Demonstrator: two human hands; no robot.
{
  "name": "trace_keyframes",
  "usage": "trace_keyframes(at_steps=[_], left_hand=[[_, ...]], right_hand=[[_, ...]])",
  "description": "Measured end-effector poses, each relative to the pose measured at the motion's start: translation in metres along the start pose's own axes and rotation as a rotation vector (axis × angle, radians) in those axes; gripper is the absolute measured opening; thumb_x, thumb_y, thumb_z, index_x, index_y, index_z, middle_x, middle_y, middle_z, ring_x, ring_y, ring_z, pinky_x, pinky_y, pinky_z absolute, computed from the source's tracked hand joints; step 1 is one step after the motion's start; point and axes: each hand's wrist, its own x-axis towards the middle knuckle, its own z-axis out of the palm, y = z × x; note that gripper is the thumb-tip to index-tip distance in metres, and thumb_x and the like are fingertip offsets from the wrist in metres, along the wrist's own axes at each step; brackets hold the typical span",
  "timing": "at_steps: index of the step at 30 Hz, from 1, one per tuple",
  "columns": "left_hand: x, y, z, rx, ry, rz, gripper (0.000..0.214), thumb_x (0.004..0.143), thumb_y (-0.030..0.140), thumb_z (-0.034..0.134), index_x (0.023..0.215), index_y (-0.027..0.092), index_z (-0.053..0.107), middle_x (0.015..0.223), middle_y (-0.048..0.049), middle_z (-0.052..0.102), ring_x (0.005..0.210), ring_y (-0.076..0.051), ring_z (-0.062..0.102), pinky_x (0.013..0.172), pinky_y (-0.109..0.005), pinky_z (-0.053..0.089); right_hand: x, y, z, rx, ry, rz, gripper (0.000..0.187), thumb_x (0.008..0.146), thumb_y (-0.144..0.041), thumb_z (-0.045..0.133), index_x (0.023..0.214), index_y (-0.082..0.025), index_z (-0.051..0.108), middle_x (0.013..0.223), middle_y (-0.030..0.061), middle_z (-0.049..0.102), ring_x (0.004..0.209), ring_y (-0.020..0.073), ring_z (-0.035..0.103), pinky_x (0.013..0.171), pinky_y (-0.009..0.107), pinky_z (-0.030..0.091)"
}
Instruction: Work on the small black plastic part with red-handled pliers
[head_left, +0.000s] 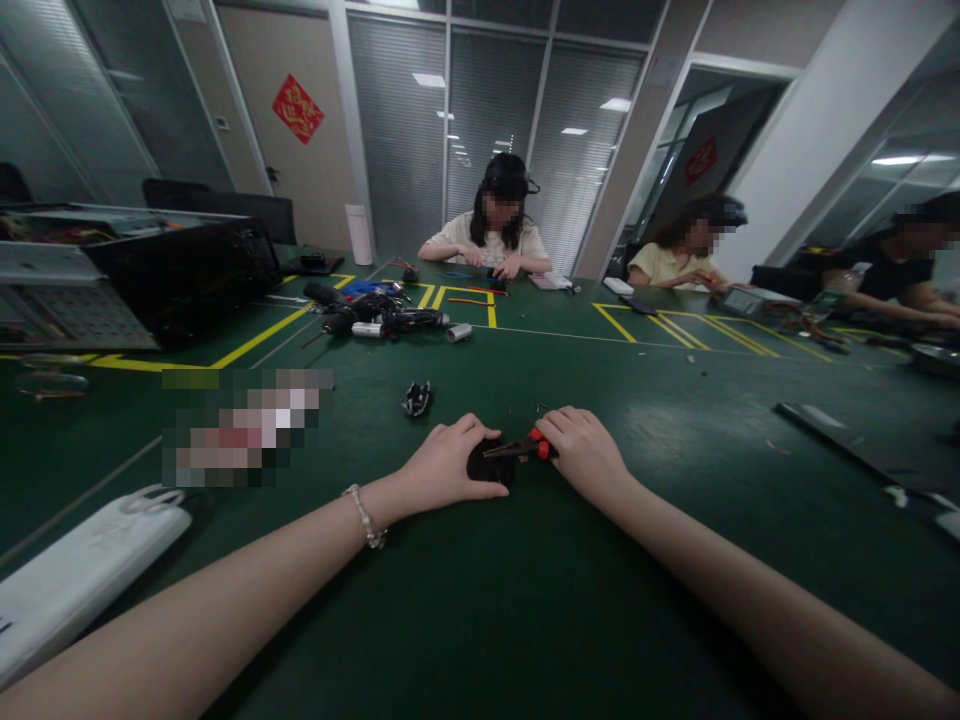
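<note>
A small black part [480, 468], its details lost in darkness, sits low at the green table [480, 620], clasped between the left hand's [442, 465] curved thumb and fingers; dark-nosed, red-handled pliers [512, 450] meet it, wrapped in the right hand [586, 447].

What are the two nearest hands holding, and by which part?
The right hand holds pliers by their red handles. The left hand holds a small black thing by its edges.
</note>
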Motion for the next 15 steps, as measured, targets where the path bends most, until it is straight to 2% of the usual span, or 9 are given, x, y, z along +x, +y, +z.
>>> trace_keyframes(at_steps=[15], left_hand=[[0.0005,-0.0004,0.0013,0.008,0.011,0.005,0.068,0.063,0.063,0.055,0.118,0.025,0.042,0.107,-0.0043,0.046,0.090,-0.023,0.050,0.079,-0.036,0.037]], right_hand=[[0.0005,-0.0009,-0.0035,-0.042,0.012,-0.011,0.024,0.068,-0.009,0.051,0.091,-0.015,0.056,0.093,0.0078,0.058,0.087,0.0220,0.048,0.076,0.033,0.034]])
